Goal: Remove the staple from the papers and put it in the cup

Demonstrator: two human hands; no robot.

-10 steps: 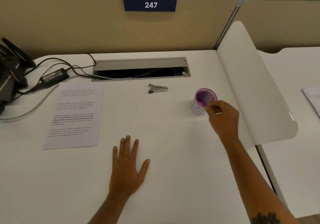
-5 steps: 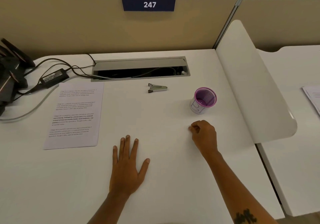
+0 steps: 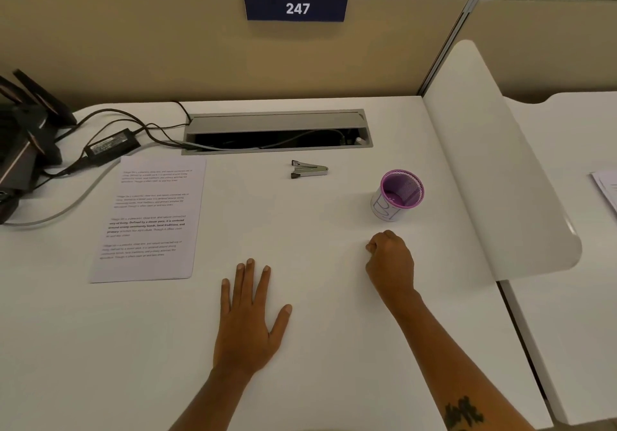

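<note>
A purple mesh cup (image 3: pixel 400 193) with a white label stands on the white desk (image 3: pixel 317 347) at the right. The printed papers (image 3: pixel 150 217) lie flat on the left side of the desk. A metal staple remover (image 3: pixel 309 169) lies behind the middle of the desk, near the cable slot. My left hand (image 3: pixel 250 317) rests flat on the desk, fingers straight. My right hand (image 3: pixel 390 260) sits on the desk just in front of the cup, fingers curled into a loose fist with nothing visible in it. The staple itself is too small to see.
A grey cable slot (image 3: pixel 277 132) is set into the back of the desk. A power adapter (image 3: pixel 110 145), cables and dark devices (image 3: pixel 23 137) crowd the far left. A white curved divider (image 3: pixel 500 170) borders the right side, with another desk and papers (image 3: pixel 606 190) beyond.
My right hand was at the cup's rim pinching something small; it has pulled back toward me and now rests curled on the desk. The left hand has not moved.
</note>
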